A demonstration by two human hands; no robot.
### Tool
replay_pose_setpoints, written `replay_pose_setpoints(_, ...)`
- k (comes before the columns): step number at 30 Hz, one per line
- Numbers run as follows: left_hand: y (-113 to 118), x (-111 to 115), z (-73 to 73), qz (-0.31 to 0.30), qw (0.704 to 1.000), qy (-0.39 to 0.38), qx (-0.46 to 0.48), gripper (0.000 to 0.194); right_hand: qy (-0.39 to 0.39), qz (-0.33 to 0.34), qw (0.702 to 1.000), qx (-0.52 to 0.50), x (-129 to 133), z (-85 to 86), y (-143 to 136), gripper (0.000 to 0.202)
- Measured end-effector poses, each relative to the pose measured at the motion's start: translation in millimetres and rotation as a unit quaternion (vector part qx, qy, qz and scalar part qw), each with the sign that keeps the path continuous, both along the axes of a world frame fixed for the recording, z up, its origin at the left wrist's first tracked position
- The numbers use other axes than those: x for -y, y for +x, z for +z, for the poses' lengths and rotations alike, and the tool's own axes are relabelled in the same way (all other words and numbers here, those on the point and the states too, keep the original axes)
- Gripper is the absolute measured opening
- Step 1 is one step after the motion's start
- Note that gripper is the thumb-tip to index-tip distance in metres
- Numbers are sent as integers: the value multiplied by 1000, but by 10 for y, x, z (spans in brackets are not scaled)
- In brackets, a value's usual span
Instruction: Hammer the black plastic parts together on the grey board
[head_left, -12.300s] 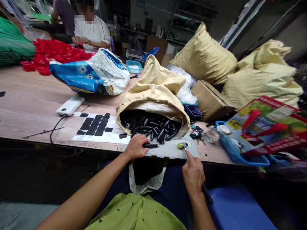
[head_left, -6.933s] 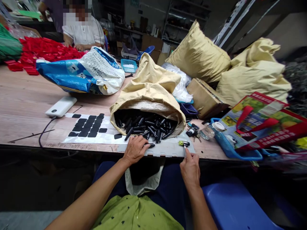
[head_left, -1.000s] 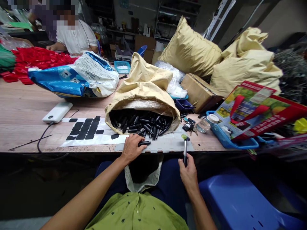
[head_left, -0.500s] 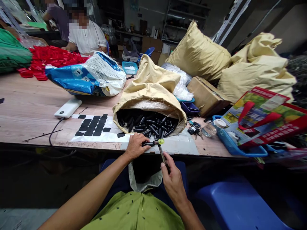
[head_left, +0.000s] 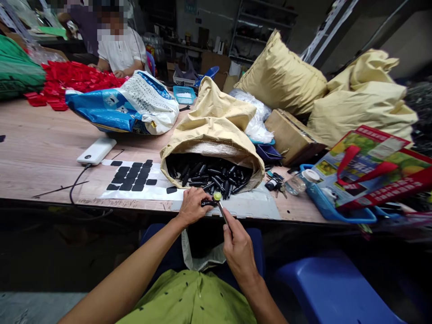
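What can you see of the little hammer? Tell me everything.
The hammer is small, with a yellow-green face on its head and a shiny, metal-looking shaft. The right grip closes around its lower part, hiding most of the handle. It slants away from the person toward the left grip, its head at the end of the black piece held there, before the open sack. Whether head and piece touch is unclear.
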State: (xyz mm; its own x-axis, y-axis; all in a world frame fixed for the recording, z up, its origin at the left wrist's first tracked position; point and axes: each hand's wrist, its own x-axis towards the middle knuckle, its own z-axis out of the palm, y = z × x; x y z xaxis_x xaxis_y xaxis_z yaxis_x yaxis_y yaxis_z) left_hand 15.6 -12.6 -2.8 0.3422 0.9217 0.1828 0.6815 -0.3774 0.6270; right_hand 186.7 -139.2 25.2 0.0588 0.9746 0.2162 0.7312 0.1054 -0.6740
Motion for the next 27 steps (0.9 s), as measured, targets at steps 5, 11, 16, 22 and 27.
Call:
replay_pose_setpoints(5,2,6,-10,3,1000,11,3,20,-4,-15,1000,-10,36,-31,44,49)
replay_pose_setpoints(11,-1,6,-28,-2,1000,21,-1,20,25,-85,996,-30,-26,10,312,48)
replay_pose_setpoints(16,-4,17,-26,-4,999,34,-3,17,-22,-221,973,56,-139,35,698,56)
replay_pose_setpoints(22,-10,9,-40,-14,999,38,-8,15,-182,-253,940,138,-199,-14,873,59)
replay_pose_setpoints(27,-31,24,-1,-25,998,54,-8,14,-238,-243,926,162,-203,61,857,59)
